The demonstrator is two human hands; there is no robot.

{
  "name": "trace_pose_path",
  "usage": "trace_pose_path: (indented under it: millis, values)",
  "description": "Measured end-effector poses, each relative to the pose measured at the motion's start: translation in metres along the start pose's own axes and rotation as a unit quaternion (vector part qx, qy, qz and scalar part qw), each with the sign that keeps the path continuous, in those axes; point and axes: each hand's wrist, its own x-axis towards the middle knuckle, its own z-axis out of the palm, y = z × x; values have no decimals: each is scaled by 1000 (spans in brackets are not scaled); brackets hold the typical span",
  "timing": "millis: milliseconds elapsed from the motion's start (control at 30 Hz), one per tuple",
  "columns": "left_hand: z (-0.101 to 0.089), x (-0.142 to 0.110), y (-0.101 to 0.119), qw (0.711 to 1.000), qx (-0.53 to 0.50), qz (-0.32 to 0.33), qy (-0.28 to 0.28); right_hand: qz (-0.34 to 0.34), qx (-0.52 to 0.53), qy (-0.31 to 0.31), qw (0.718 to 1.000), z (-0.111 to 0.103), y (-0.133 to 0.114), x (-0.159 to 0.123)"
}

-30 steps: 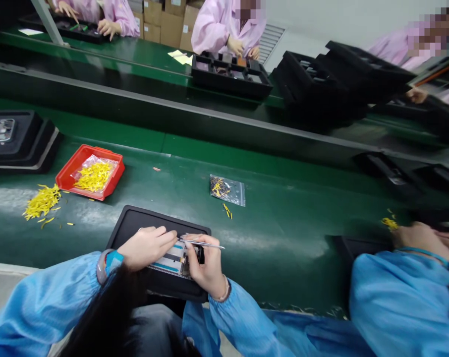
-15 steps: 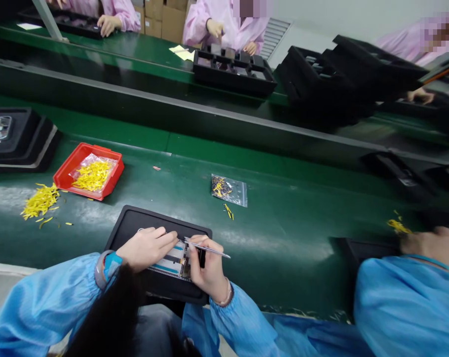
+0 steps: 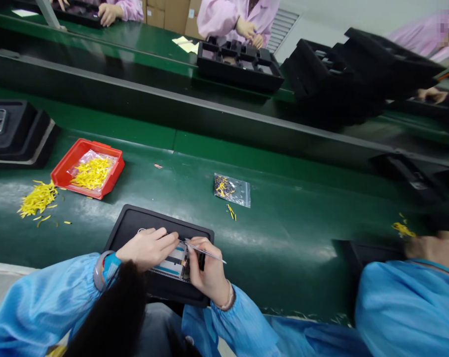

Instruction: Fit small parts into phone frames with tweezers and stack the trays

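From here, my left hand (image 3: pixel 148 249) rests open on a pale, blue-striped opened phone (image 3: pixel 169 266); my right hand (image 3: pixel 210 271) pinches a metal tool (image 3: pixel 218 259).

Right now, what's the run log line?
left hand on open device | right hand holding thin tool at device | device on black tray | nearby: red bin, yellow strips

Worktop (image 3: pixel 284 228): green, smooth, glossy, streaky glare. Work tray (image 3: pixel 153 218): matt black, foam-like. Bin (image 3: pixel 115 179): red plastic, slight sheen. Zip bag (image 3: pixel 241 192): clear plastic, shiny, creased. Tool (image 3: pixel 213 256): metal-looking, thin, shiny. Sleeves (image 3: pixel 243 322): blue cloth, wrinkled, soft sheen. Cartons (image 3: pixel 174 17): brown cardboard, matt. Notes (image 3: pixel 186 44): pale yellow paper. Hair (image 3: pixel 116 307): black, smooth.
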Motion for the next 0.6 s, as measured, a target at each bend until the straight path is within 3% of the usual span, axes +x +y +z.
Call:
trace_pose_path:
  millis: [200, 433, 600]
  values:
    - [1, 1, 0, 999, 5, -2, 50, -58, 10, -37, 998, -3, 3, 3]
    - [1, 0, 0, 999, 9, -7, 30, -28, -1, -57, 998, -6, 3, 7]
    - [-1, 1, 2, 999, 11, -17, 43, -104, -19, -77, 991, -7, 6, 7]
